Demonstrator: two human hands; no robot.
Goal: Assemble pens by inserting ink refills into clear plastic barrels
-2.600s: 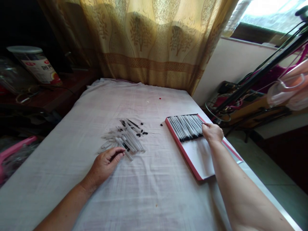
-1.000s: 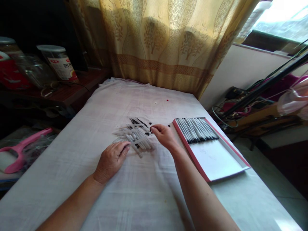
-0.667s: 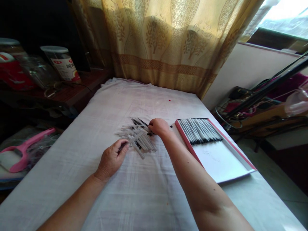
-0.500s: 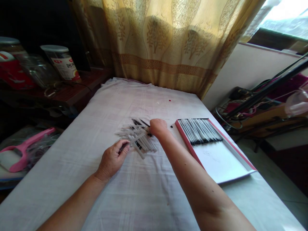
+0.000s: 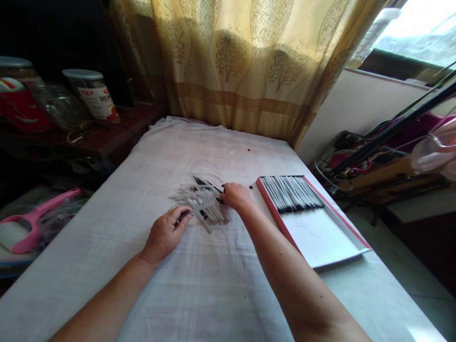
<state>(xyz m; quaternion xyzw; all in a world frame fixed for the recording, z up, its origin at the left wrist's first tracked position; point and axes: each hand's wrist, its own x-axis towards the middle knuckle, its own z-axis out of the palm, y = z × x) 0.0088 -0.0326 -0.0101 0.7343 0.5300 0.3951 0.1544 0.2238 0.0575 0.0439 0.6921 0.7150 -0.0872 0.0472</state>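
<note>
A loose pile of whitish translucent pen barrels (image 5: 210,209), with some thin black pieces (image 5: 200,181) among them, lies on the cloth between my hands. My left hand (image 5: 166,235) is closed around a pen barrel (image 5: 199,206), whose pale length points right over the pile. At the pile's right edge my right hand (image 5: 235,194) has its fingers closed near the dark pieces. The back of the hand hides most of what is between those fingertips. To the right stands a shallow white box (image 5: 327,242) with red sides, holding a row of black-tipped pens (image 5: 292,192).
A small black bit (image 5: 251,187) lies between the pile and the box; a red bit (image 5: 248,150) lies farther back. Jars (image 5: 94,97) stand on a dark shelf at left, above a pink-handled item (image 5: 39,218). A curtain (image 5: 231,71) hangs behind the table.
My right hand has shifted slightly down at the pile's right edge, and its wrist has turned. My left hand stays almost still with the barrel. The view has moved a little.
</note>
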